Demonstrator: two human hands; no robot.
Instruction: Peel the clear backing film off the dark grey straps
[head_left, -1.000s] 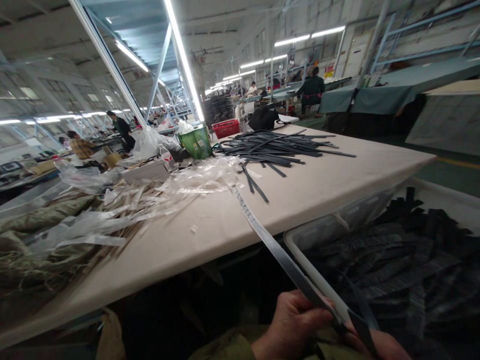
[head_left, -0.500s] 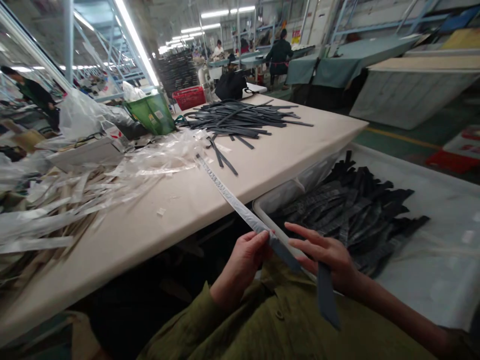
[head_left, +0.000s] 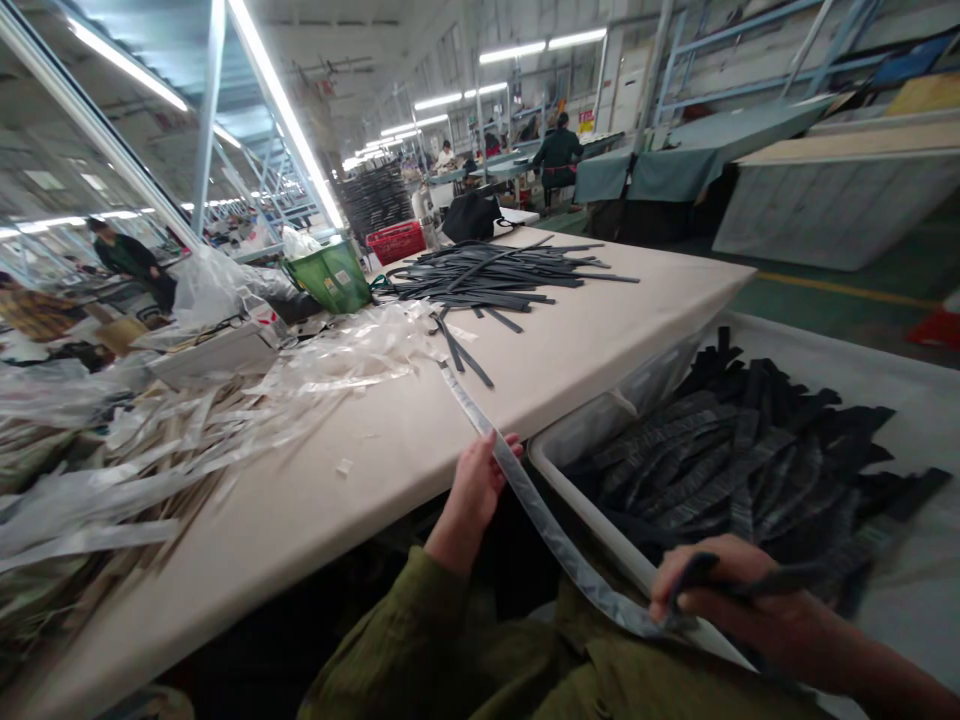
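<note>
Strip [head_left: 541, 515], pale on its upper face, spans both hands on my feed. At the left hand [head_left: 472, 480] I see it pass between thumb and fingers; I cannot tell whether they grip or merely support it. Just beyond that hand, its far end lies on the table [head_left: 600, 330]. Right hand [head_left: 739, 600], blurred: digits together, clamped on the near part, a dark length curling over the fingers. Beyond the right hand I log a white bin [head_left: 922, 420] containing dark strips [head_left: 750, 450]. Farther out from the left hand: a dark pile [head_left: 495, 275] on the table; leftward, translucent film [head_left: 360, 345].
</note>
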